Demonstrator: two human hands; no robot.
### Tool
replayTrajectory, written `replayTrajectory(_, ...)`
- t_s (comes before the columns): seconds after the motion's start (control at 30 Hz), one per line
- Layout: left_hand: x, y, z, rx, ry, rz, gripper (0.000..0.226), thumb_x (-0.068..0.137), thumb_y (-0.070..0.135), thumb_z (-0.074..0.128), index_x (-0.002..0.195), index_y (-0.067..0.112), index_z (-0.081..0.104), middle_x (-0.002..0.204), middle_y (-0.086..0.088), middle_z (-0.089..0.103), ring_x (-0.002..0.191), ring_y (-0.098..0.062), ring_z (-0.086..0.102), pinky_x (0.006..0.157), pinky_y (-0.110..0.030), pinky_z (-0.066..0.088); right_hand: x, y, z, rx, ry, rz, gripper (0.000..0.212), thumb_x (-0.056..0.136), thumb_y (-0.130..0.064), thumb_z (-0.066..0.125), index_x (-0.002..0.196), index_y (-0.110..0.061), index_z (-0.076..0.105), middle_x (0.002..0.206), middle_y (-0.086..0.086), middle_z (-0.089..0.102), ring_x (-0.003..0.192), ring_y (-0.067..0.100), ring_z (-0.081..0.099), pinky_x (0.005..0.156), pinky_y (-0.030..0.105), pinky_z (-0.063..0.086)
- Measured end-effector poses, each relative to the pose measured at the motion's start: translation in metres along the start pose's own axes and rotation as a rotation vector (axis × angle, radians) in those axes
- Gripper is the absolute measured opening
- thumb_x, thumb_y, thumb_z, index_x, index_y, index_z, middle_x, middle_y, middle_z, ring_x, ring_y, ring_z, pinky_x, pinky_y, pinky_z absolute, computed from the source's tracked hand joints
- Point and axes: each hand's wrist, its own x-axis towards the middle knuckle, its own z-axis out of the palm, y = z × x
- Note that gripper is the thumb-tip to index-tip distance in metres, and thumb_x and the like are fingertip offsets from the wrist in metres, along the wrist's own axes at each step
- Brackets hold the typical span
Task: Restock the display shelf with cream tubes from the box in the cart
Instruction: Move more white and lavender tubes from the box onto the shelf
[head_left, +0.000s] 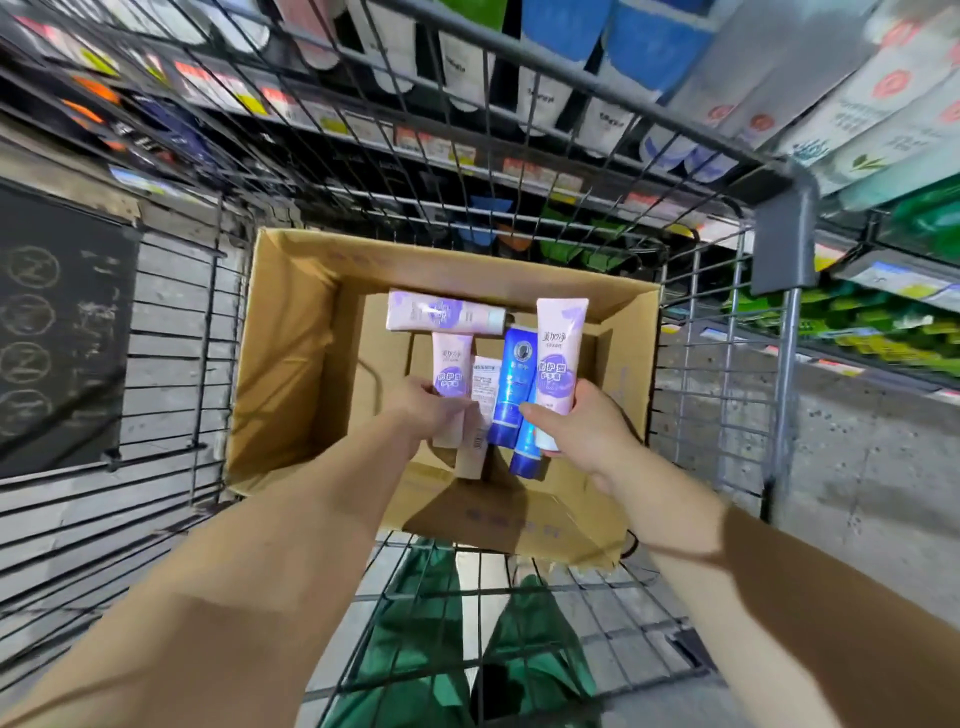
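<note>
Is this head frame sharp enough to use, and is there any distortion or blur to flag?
Head view: strong wide-angle bending of the cart wires and shelves; print on the pink tube in the right hand is readable; the left hand and the tubes it grips are slightly motion-smeared; the box interior is evenly lit with soft shadows.

Bare forearms, brown short sleeve (852, 613) on the right, green trousers (415, 649)
</note>
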Motion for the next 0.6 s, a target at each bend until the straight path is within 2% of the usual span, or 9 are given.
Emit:
replayTrajectory(0.13,-0.029,0.000,-0.030,-0.084,-0.141,0.066,0.034,0.084,0.021,0.073,0.114,0.012,0.059,0.107,-0.009,0.069,0.096,-0.024,0.067,0.084,-0.038,0.057,-0.027,-0.021,-0.004,0.033,0.010,-0.032,0.038,0.081,-0.026,0.076,0.112,-0.016,0.055,0.113,0.002,0.066,0.099,0.019,0.066,0.085,0.045,0.057)
replayTrajectory(0.3,-0.090,0.026,-0.064,-0.154,-0.302,0.228,0.027,0.085,0.013,0.071,0.108,0.012,0.057,0.107,-0.012,0.070,0.096,-0.023,0.067,0.074,-0.032,0.052,-0.076,-0.059,-0.021,0.109,-0.006,-0.101,0.034,0.083,-0.023,0.075,0.108,-0.019,0.053,0.108,0.002,0.064,0.097,0.022,0.064,0.080,0.042,0.058)
replayTrajectory(0.4,-0.138,0.059,-0.074,-0.155,-0.374,0.355,0.021,0.087,0.006,0.066,0.104,0.013,0.055,0.090,-0.006,0.068,0.075,-0.015,0.066,0.061,-0.025,0.052,-0.108,-0.078,-0.042,0.180,0.012,-0.142,0.031,0.082,-0.020,0.076,0.104,-0.018,0.055,0.108,0.006,0.066,0.094,0.022,0.064,0.081,0.044,0.058)
replayTrajectory(0.47,-0.170,0.085,-0.075,-0.136,-0.382,0.457,0.021,0.085,0.001,0.066,0.097,0.015,0.056,0.083,-0.002,0.068,0.069,-0.010,0.065,0.062,-0.025,0.052,-0.129,-0.087,-0.062,0.205,0.050,-0.184,0.027,0.080,-0.020,0.077,0.098,-0.019,0.056,0.105,0.007,0.067,0.090,0.022,0.065,0.083,0.044,0.057)
replayTrajectory(0.53,-0.201,0.111,-0.071,-0.102,-0.403,0.554,0.021,0.085,-0.002,0.066,0.094,0.015,0.057,0.077,0.001,0.069,0.067,-0.009,0.064,0.066,-0.026,0.051,-0.151,-0.094,-0.088,0.245,0.085,-0.227,0.025,0.080,-0.019,0.077,0.097,-0.017,0.058,0.101,0.009,0.067,0.084,0.021,0.064,0.076,0.037,0.055)
replayTrajectory(0.6,-0.233,0.137,-0.060,-0.068,-0.445,0.633,0.019,0.086,-0.004,0.063,0.092,0.012,0.058,0.072,0.000,0.068,0.065,-0.012,0.062,0.063,-0.026,0.050,-0.173,-0.097,-0.121,0.321,0.109,-0.259,0.029,0.081,-0.018,0.076,0.103,-0.011,0.058,0.101,0.011,0.067,0.079,0.020,0.063,0.069,0.033,0.053)
